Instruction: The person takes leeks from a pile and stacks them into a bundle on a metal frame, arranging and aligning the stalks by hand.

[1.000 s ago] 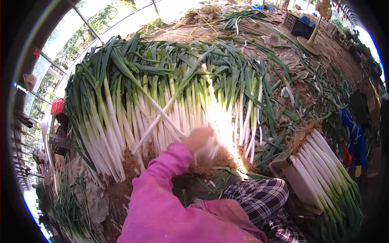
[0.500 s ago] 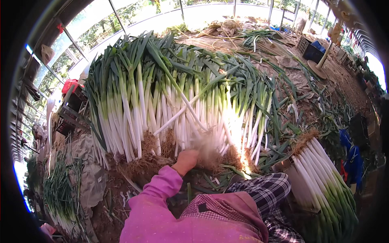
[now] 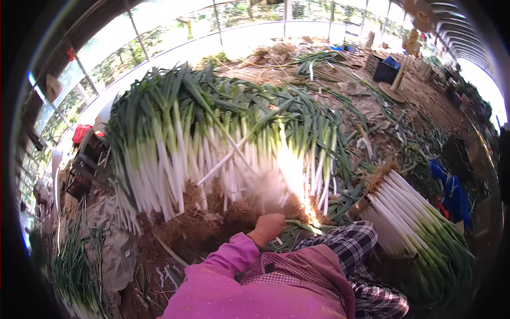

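Note:
My left hand (image 3: 268, 227), in a pink sleeve (image 3: 231, 258), is closed near the root ends at the front of a broad heap of leeks (image 3: 172, 151). What its fingers hold, if anything, cannot be made out. The leeks lie side by side, green leaves away from me and white stems toward me, with brown roots (image 3: 186, 220) at the near edge. Two stems cross over the heap's middle. A pale blur covers the roots just beyond my hand. My right hand is not in view.
Right of my checked-trouser leg (image 3: 350, 242), a neat bundle of leeks (image 3: 411, 215) lies with its roots facing away. More green stalks (image 3: 77, 260) lie at the left. A dark crate (image 3: 382, 69) and a pole on a round base (image 3: 392, 92) stand far right.
My left hand has moved right and a little nearer to me, away from the root ends. The whole view has shifted slightly; the heap and bundle keep their places.

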The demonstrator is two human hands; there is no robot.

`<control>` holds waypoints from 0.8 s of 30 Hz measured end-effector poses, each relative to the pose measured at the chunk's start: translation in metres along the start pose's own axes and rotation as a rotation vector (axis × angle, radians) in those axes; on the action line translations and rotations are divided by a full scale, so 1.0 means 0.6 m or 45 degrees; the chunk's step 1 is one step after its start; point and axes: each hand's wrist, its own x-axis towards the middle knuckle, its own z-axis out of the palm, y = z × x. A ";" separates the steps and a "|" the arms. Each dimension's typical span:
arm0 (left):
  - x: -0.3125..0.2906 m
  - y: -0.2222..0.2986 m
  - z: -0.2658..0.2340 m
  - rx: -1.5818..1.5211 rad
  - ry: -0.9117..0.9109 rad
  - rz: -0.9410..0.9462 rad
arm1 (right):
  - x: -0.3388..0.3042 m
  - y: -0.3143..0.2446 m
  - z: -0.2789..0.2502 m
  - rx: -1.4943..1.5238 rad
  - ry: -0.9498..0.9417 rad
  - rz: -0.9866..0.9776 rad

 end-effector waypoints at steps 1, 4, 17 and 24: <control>-0.004 0.005 -0.002 0.012 0.008 -0.022 | -0.014 0.019 -0.007 0.010 -0.002 0.034; -0.035 0.011 -0.013 -0.123 0.171 -0.015 | -0.052 0.058 -0.026 0.020 -0.015 0.079; -0.046 -0.020 0.050 -0.190 -0.141 -0.134 | -0.177 0.356 -0.016 0.252 -0.228 0.726; -0.085 -0.021 0.154 -0.070 -0.923 -0.158 | -0.231 0.323 0.081 0.060 -0.447 0.700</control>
